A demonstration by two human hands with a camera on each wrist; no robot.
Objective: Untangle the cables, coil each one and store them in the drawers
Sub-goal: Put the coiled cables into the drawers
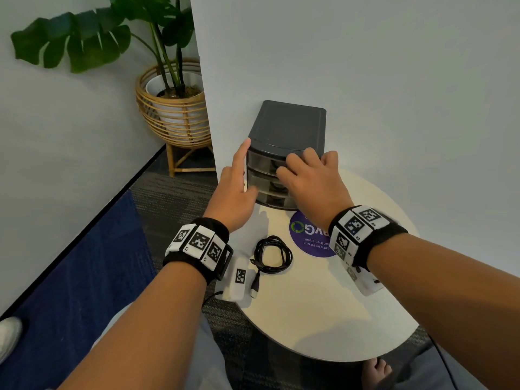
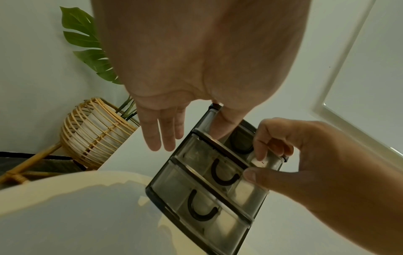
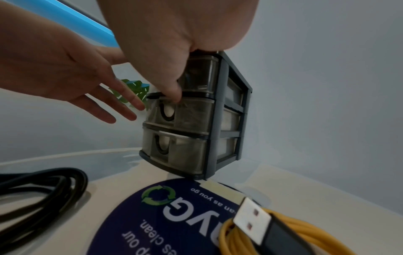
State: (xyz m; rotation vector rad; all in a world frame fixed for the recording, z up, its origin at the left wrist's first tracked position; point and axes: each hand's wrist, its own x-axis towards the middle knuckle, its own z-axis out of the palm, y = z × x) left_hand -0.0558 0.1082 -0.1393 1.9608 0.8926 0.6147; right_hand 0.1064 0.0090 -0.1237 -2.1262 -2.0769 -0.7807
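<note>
A dark grey three-drawer unit stands at the back of the white round table, against the wall. My left hand rests open against the unit's left front corner, with straight fingers. My right hand grips the top drawer front, fingers curled over its lip and thumb below. All three drawers look pushed in. A coiled black cable lies on the table between my wrists. A coiled yellow cable with a USB plug lies under my right wrist, hidden in the head view.
A round purple sticker lies on the table in front of the unit. A potted plant in a rattan stand sits on the floor to the left, beyond the wall corner. The table's near edge is by my knees.
</note>
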